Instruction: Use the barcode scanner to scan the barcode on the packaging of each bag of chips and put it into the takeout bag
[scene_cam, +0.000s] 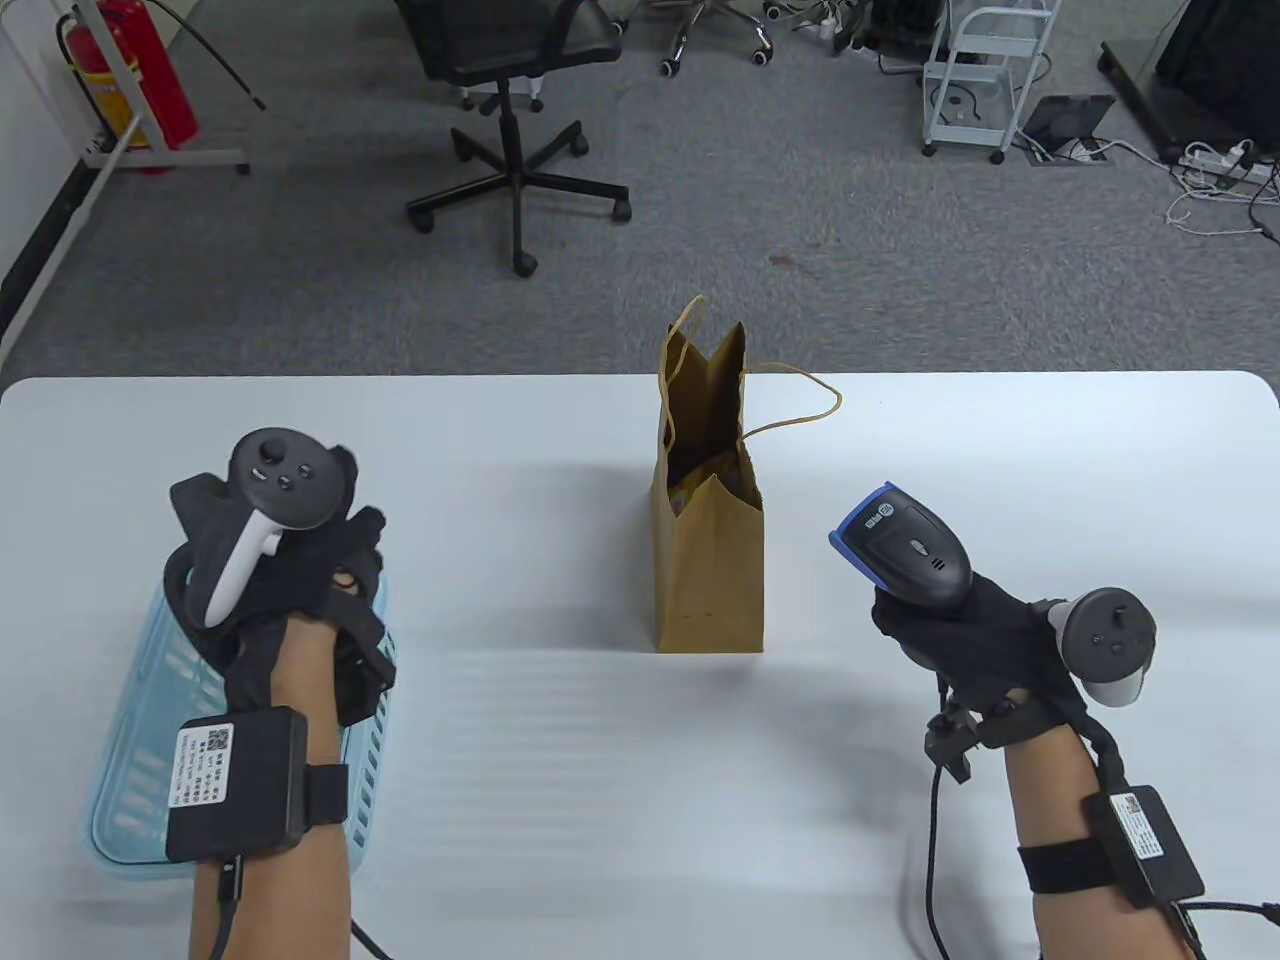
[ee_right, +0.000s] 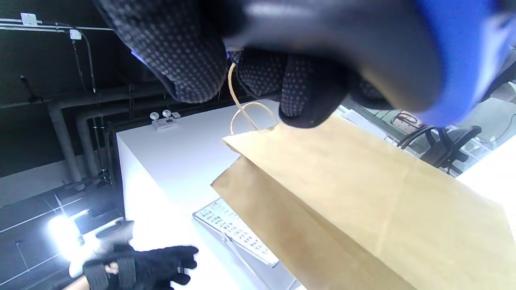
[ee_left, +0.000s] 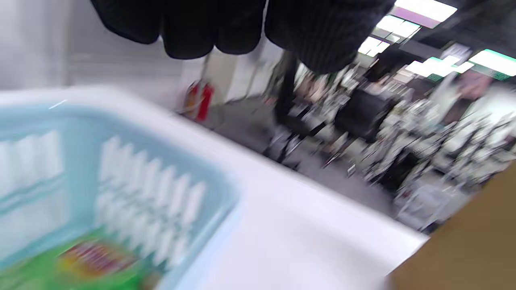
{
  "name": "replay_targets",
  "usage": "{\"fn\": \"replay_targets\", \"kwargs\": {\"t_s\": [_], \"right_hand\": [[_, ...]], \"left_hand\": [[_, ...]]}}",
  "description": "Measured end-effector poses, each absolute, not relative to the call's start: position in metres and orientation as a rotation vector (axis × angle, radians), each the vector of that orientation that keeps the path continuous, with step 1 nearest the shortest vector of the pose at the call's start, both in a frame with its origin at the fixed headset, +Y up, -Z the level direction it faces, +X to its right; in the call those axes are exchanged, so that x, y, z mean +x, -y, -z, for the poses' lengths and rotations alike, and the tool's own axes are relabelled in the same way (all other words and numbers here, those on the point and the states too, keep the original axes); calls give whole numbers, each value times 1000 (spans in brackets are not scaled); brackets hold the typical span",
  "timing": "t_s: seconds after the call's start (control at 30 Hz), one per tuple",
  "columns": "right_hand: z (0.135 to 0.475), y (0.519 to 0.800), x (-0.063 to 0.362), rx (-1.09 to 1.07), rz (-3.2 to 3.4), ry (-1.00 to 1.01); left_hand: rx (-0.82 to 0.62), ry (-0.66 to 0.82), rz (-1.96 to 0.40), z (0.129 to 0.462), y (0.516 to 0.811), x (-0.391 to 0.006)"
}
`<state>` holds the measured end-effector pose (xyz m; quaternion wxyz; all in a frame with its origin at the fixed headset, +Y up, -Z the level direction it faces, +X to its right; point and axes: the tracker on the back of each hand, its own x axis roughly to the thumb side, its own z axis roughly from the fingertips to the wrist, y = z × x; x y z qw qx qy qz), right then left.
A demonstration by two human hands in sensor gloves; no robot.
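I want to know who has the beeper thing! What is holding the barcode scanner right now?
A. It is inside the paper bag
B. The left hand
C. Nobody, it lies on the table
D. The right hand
D: in the table view the right hand has its fingers curled round the barcode scanner, lifted beside the takeout bag.

We are seeing the takeout bag (scene_cam: 708, 540) standing mid-table, the basket (scene_cam: 130, 760) lying at its left, the barcode scanner (scene_cam: 905, 545) hovering at its right.
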<state>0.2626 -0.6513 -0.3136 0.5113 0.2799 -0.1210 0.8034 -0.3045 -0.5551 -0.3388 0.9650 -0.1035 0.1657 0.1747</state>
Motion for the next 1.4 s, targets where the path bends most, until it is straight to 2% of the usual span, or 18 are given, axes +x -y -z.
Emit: {"fn": "replay_targets", "kwargs": {"t_s": [0.17, 0.37, 0.6, 0.87, 1.0, 1.13, 1.27, 1.4], "right_hand": [[317, 658, 261, 661, -1970, 266], [322, 665, 265, 623, -1997, 247], [324, 669, 271, 593, -2022, 245], [324, 669, 272, 581, -2013, 238], [325, 669, 273, 582, -2010, 239], [325, 669, 273, 582, -1998, 245], [323, 667, 274, 588, -1990, 255], [321, 665, 274, 598, -1981, 265]], "left_hand": [[-436, -411, -402, 342, 612, -347], [-625, -415, -389, 353, 658, -358], [-784, -496, -314, 365, 694, -360], [-932, -521, -235, 368, 732, -359], [-943, -537, -187, 368, 739, -359], [-846, -566, -132, 370, 728, -358], [-786, -549, -192, 367, 713, -359], [-692, -495, -253, 359, 681, -358]]}}
